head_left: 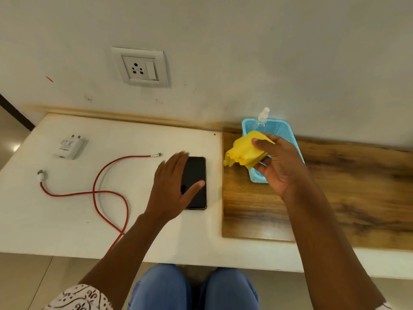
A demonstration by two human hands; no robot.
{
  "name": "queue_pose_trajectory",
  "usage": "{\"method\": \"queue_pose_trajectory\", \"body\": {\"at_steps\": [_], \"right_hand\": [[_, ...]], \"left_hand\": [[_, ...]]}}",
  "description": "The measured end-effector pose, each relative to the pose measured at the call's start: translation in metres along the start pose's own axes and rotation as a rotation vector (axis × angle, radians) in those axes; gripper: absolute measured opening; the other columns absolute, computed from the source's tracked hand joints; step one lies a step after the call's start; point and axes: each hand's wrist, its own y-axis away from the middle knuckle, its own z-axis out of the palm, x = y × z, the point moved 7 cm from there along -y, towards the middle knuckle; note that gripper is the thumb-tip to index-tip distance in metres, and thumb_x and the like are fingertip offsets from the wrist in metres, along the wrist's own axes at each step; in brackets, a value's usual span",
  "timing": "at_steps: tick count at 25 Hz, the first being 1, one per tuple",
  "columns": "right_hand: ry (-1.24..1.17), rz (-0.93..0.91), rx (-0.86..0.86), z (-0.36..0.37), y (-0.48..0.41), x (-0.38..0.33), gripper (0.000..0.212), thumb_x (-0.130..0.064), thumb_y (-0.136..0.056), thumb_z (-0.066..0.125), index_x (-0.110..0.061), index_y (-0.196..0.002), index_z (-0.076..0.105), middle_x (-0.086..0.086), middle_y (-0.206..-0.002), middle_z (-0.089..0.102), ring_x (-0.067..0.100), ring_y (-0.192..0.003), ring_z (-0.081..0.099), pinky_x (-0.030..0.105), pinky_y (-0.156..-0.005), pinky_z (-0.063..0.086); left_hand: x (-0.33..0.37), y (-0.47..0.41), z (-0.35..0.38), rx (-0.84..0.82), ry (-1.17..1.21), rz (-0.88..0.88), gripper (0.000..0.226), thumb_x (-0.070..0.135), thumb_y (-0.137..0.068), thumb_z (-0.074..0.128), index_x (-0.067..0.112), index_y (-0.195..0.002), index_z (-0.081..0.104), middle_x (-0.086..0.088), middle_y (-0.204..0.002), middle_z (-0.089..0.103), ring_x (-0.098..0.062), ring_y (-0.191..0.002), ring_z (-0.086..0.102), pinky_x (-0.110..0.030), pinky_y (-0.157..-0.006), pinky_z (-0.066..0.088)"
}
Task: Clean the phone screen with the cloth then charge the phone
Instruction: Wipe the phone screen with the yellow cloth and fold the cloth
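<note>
A black phone [196,173] lies face up on the white table [111,224]. My left hand [172,186] rests spread over its left side, fingers apart, thumb across the screen. My right hand [277,162] holds a folded yellow cloth [243,151] above the blue basket [279,128]. A red charging cable [107,189] curls on the table left of the phone, both ends free. A white charger adapter [70,145] lies at the far left. The wall socket [140,68] is above the table with nothing plugged in.
A clear spray bottle [263,116] stands in the blue basket against the wall. The basket sits on a wooden board [335,198] covering the right part of the table. My knees in blue trousers show below the table's front edge.
</note>
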Motion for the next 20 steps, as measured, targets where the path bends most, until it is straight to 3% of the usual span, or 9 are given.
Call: {"method": "queue_pose_trajectory", "body": {"at_steps": [3,6,9,13,16,18,20], "right_hand": [[-0.04,0.044,-0.141,0.031,0.009,0.005,0.037,-0.004,-0.083,0.064,-0.006,-0.119,0.055,0.01,-0.103,0.064,0.025,-0.1,0.063,0.034,-0.071,0.06],[-0.043,0.057,-0.264,0.051,0.017,0.004,0.023,-0.006,-0.086,0.062,-0.004,-0.108,0.06,0.008,-0.087,0.067,0.015,-0.074,0.068,0.025,-0.055,0.058],[-0.006,0.04,-0.334,0.057,0.018,0.006,0.016,-0.012,-0.087,0.062,-0.008,-0.101,0.064,0.007,-0.091,0.07,0.014,-0.08,0.071,0.027,-0.071,0.061],[0.061,0.022,-0.393,0.059,0.015,0.011,0.034,-0.018,-0.082,0.066,-0.004,-0.113,0.062,0.012,-0.105,0.069,0.019,-0.091,0.069,0.028,-0.079,0.059],[0.156,0.017,-0.463,0.059,0.013,0.011,0.044,-0.02,-0.07,0.071,-0.011,-0.113,0.063,0.009,-0.107,0.07,0.02,-0.097,0.069,0.03,-0.082,0.058],[0.314,-0.003,-0.505,0.056,0.011,0.007,0.033,-0.017,-0.073,0.071,-0.022,-0.105,0.065,0.002,-0.103,0.072,0.016,-0.096,0.068,0.028,-0.081,0.057],[0.474,-0.046,-0.576,0.056,0.014,-0.001,0.02,-0.015,-0.08,0.068,-0.025,-0.098,0.068,-0.008,-0.091,0.075,0.006,-0.085,0.069,0.018,-0.069,0.056]], "left_hand": [[0.061,-0.028,-0.032,0.035,0.06,0.216,0.076,0.061,-0.08,0.051,0.024,-0.142,0.028,0.001,-0.146,0.041,-0.004,-0.13,0.034,-0.019,-0.105,0.028],[0.09,-0.037,-0.048,0.056,0.088,0.269,0.058,0.05,-0.082,0.058,0.025,-0.133,0.046,0.003,-0.129,0.059,-0.011,-0.114,0.055,-0.025,-0.092,0.047],[0.088,-0.038,-0.058,0.079,0.28,0.186,0.037,0.034,-0.087,0.058,0.022,-0.121,0.06,0.0,-0.113,0.07,-0.013,-0.1,0.064,-0.026,-0.084,0.053],[0.079,-0.046,-0.066,0.06,0.37,0.068,0.021,0.025,-0.089,0.055,0.015,-0.096,0.071,-0.001,-0.087,0.072,-0.012,-0.082,0.066,-0.028,-0.077,0.052],[0.076,-0.056,-0.075,0.043,0.386,0.032,0.013,0.017,-0.092,0.054,0.02,-0.086,0.066,0.008,-0.076,0.065,0.003,-0.07,0.057,-0.012,-0.067,0.043],[0.073,-0.061,-0.083,0.064,0.4,0.011,0.014,0.016,-0.093,0.052,0.017,-0.084,0.063,0.01,-0.073,0.06,0.007,-0.067,0.053,-0.004,-0.061,0.037],[0.069,-0.065,-0.09,0.08,0.4,0.005,0.016,0.014,-0.094,0.05,0.012,-0.086,0.064,0.004,-0.074,0.059,0.002,-0.069,0.051,-0.004,-0.061,0.035]]}}
